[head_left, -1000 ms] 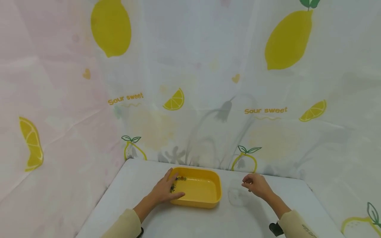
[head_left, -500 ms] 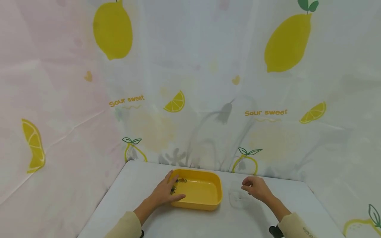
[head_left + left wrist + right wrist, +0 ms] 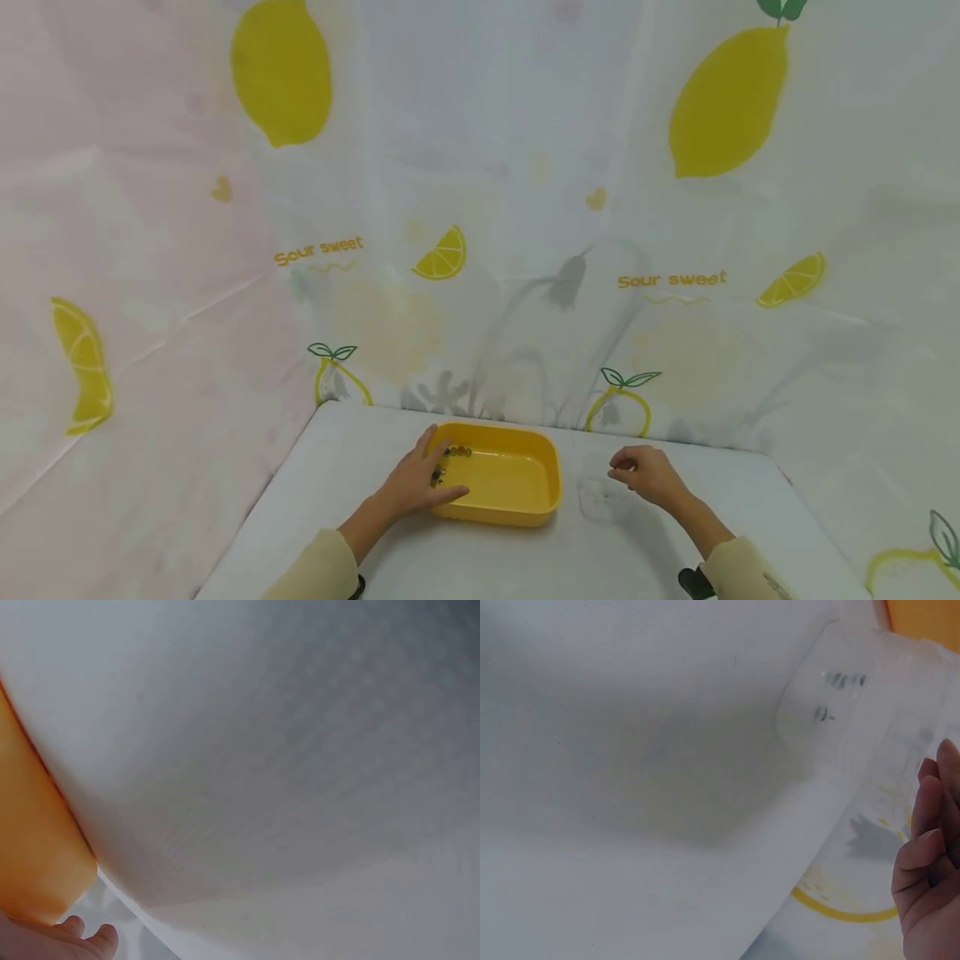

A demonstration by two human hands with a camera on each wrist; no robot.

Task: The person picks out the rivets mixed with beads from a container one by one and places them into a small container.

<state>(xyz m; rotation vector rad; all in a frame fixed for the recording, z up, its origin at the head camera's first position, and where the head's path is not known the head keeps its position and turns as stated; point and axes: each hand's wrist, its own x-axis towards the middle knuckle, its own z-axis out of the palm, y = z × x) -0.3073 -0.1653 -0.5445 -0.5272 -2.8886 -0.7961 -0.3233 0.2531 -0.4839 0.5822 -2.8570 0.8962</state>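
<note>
My left hand (image 3: 412, 485) rests at the left end of a yellow plastic tray (image 3: 552, 483), fingers spread and thumb reaching over the tray. Several small dark and brown bead-like pieces (image 3: 459, 452) lie inside, along the tray's back and left sides; the hand partly hides them. Right of the tray stands a clear plastic box (image 3: 597, 502), with a few small dark pieces (image 3: 838, 679) visible through it in the right wrist view. Beside and above this box, my right hand (image 3: 647, 477) has its fingers curled and thumb close to the fingertips. Whether anything tiny lies between them cannot be made out.
Both things stand on a white table (image 3: 465, 567). A lemon-print cloth (image 3: 510, 208) hangs behind the table and along its sides. Dark bands (image 3: 696, 583) show at the sleeves' ends.
Both hands stay almost where they were, and the tray and box keep their places. Only the head view shifts slightly up and down.
</note>
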